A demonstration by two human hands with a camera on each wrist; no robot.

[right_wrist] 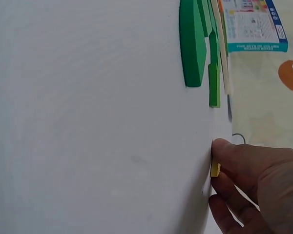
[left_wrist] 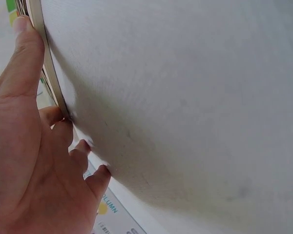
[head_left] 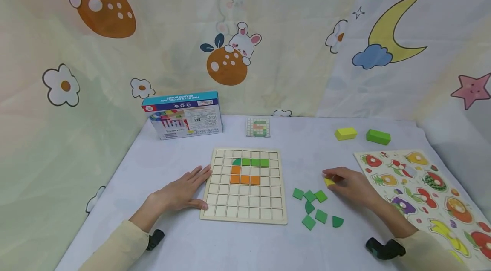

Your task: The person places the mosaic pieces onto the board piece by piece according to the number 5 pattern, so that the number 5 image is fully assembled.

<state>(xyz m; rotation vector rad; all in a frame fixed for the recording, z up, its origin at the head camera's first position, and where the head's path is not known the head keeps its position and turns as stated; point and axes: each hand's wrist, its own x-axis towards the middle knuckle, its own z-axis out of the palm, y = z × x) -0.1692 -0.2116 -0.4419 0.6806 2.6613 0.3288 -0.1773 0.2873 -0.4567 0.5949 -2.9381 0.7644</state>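
- Yellow tile point(head_left: 329, 182) is at three o'clock from the board point(head_left: 245, 211); our right hand point(head_left: 350, 186) pinches it between thumb and fingers.
- Our left hand point(head_left: 178, 190), thumb and fingers spread apart, touches the board's nine o'clock edge.
- We see loose green pieces point(head_left: 310, 207) at four o'clock, a pattern card point(head_left: 258, 127) at twelve.

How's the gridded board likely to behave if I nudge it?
The gridded board lies flat, so it should slide rather than tip. Its thin, straight edge suggests stiffness. The orange squares sit within grid cells, so they'd probably travel along.
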